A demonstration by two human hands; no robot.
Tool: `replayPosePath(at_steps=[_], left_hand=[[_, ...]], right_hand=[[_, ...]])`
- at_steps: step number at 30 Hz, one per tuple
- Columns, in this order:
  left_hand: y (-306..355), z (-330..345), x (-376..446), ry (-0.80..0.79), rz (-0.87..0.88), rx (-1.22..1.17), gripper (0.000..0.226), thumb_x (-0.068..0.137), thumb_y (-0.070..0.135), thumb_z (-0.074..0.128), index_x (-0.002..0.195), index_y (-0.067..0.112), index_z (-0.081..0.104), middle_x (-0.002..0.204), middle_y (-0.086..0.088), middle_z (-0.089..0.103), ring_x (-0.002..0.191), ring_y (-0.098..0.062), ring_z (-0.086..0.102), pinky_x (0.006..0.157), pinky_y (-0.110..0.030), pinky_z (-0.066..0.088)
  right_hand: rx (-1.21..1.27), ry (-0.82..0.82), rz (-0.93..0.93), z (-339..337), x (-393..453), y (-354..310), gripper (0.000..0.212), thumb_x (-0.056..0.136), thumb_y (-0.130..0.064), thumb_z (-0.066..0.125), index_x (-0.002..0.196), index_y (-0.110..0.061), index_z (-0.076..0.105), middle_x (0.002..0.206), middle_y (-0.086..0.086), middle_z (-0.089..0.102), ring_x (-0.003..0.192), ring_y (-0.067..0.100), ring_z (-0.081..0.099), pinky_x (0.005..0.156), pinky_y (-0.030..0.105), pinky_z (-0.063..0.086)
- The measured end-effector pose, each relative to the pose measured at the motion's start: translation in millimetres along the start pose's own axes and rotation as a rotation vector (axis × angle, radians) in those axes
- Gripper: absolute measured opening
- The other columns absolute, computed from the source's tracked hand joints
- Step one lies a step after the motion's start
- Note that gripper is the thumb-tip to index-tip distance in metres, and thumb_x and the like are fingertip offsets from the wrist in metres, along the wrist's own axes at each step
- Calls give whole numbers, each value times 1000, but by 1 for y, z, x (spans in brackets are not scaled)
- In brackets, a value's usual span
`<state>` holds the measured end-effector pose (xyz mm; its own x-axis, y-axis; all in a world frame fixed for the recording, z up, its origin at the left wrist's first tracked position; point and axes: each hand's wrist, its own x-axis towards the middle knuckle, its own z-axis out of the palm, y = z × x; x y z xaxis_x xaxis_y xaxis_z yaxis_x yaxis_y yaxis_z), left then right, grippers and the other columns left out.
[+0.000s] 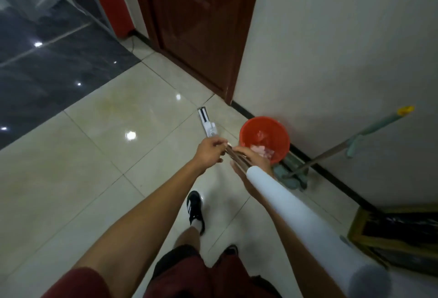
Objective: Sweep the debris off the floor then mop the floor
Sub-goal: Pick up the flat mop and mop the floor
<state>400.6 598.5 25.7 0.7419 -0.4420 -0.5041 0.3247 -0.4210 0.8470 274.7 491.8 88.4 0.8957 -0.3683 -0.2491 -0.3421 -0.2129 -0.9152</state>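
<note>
Both hands on white-handled metal-shaft mop (279, 198): left hand (209, 153) fingers curled round shaft, right hand (251, 159) fingers wrapped lower. Mopping step likely starting; next, head to pale glossy tiled floor (94, 155).

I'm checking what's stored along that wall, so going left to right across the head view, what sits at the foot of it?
Red bucket → teal broom and dustpan, with the handle leaning on the wall → wooden-framed bin with a black liner.

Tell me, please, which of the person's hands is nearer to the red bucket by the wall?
The right hand. It holds the mop handle right beside the red bucket, overlapping its near rim in this view. The left hand grips the same handle farther left, clear of the bucket.
</note>
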Motion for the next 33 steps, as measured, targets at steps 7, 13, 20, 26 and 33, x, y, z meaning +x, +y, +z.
replayPosePath(at_steps=[7, 13, 20, 26, 33], left_hand=[[-64, 6, -43, 73, -107, -127, 14, 94, 5, 63, 100, 2, 75, 101, -22, 74, 85, -28, 70, 86, -44, 61], [-120, 1, -72, 165, -320, -471, 15, 87, -12, 62, 91, -2, 72, 93, -19, 71, 84, -30, 72, 77, -35, 63], [-169, -7, -92, 179, -478, -662, 32, 85, -13, 68, 115, -2, 66, 104, -18, 67, 81, -30, 72, 61, -32, 63], [-195, 3, -96, 78, -589, -615, 71, 88, -8, 69, 150, 7, 40, 122, -21, 63, 77, -27, 72, 59, -33, 62], [-216, 27, -89, 13, -646, -576, 73, 93, -4, 64, 156, 11, 29, 138, -23, 54, 81, -28, 71, 67, -38, 62]], right_hand=[[51, -49, 186, 33, -65, 29, 33, 94, -18, 63, 95, -50, 73, 95, -4, 73, 93, 17, 72, 95, 46, 56], [18, -154, 237, 61, -100, 47, 19, 90, -44, 67, 105, -39, 78, 106, -12, 75, 105, 5, 68, 99, 35, 54], [-194, -174, 295, 99, -151, 68, 45, 77, -70, 70, 102, -33, 77, 105, 5, 74, 93, 18, 74, 89, 35, 59], [-607, -426, 175, 93, -180, 83, 42, 100, -41, 53, 141, -46, 46, 137, -12, 59, 120, 11, 59, 104, 36, 48], [-395, -150, 375, 81, -179, 94, 38, 101, -15, 54, 137, -23, 60, 113, 1, 70, 97, 15, 67, 95, 36, 56]])
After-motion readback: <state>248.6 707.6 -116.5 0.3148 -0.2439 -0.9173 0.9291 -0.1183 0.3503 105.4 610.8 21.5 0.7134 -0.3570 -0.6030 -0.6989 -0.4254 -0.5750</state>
